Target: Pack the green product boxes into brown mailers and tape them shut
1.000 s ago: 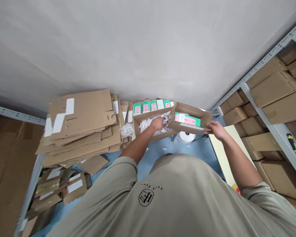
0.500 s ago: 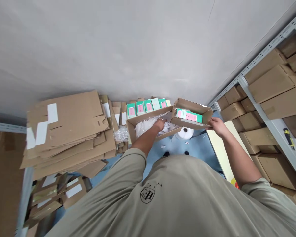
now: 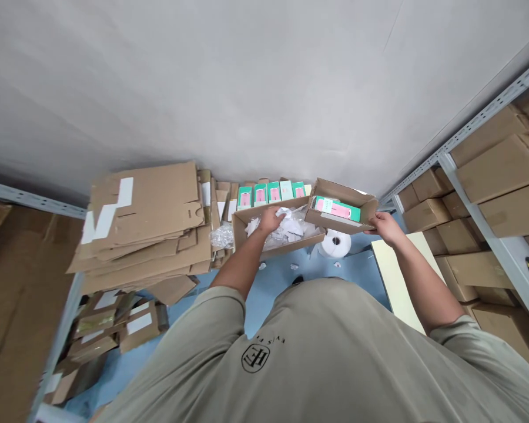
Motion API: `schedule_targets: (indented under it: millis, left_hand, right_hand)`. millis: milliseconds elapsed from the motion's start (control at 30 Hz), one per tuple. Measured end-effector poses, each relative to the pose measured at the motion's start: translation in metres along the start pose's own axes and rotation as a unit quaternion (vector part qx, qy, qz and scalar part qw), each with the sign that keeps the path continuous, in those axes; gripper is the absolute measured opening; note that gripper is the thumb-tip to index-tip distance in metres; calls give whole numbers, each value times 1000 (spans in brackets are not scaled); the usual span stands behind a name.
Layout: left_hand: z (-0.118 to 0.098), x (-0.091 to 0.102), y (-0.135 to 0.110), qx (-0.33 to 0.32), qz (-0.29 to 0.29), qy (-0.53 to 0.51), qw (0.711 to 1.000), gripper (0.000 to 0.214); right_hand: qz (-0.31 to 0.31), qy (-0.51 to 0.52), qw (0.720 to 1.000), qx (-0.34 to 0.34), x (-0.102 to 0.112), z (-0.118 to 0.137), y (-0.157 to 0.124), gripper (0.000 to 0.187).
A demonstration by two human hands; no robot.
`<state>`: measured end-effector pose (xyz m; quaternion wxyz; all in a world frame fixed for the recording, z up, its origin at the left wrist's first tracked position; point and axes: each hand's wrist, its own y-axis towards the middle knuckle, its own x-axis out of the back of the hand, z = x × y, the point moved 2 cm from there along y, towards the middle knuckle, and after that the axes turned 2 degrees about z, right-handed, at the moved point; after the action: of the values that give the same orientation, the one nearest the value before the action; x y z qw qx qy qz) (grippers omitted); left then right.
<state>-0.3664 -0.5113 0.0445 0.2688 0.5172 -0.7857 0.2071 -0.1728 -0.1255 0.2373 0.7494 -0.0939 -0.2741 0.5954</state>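
Observation:
My right hand grips the right end of a small open cardboard box, tilted so its inside shows. A green and pink product box lies in it. My left hand is over a longer open carton, its fingers closed on crumpled white paper. More crumpled paper and clear plastic fill that carton. The small box overlaps the carton's right end. Behind the carton stands a row of several green and pink boxes.
Flattened cardboard is stacked at left, with bubble wrap beside it. A white roll stands below the small box. Paper scraps lie on the blue floor. Shelves of cartons and a pale yellow board are at right.
My left hand has moved left and up within the long carton, with crumpled paper at its fingers. My right hand still holds the small box in nearly the same place.

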Motion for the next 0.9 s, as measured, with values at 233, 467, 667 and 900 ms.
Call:
schedule_targets:
  millis: [233, 467, 667, 900]
  left_hand:
    - [-71, 125, -24, -78, -249, -121, 958, 35]
    - [-207, 112, -37, -228, -47, -11, 972, 38]
    - [-212, 93, -43, -232, -28, 0, 972, 51]
    - [-152, 120, -76, -111, -243, -72, 961, 31]
  right_hand:
    - [40, -38, 998, 17, -25, 13, 20, 5]
    - [81, -71, 994, 29, -64, 21, 34, 13]
    - [88, -63, 994, 29, -77, 21, 37, 21]
    - [95, -72, 991, 54, -73, 12, 41, 21]
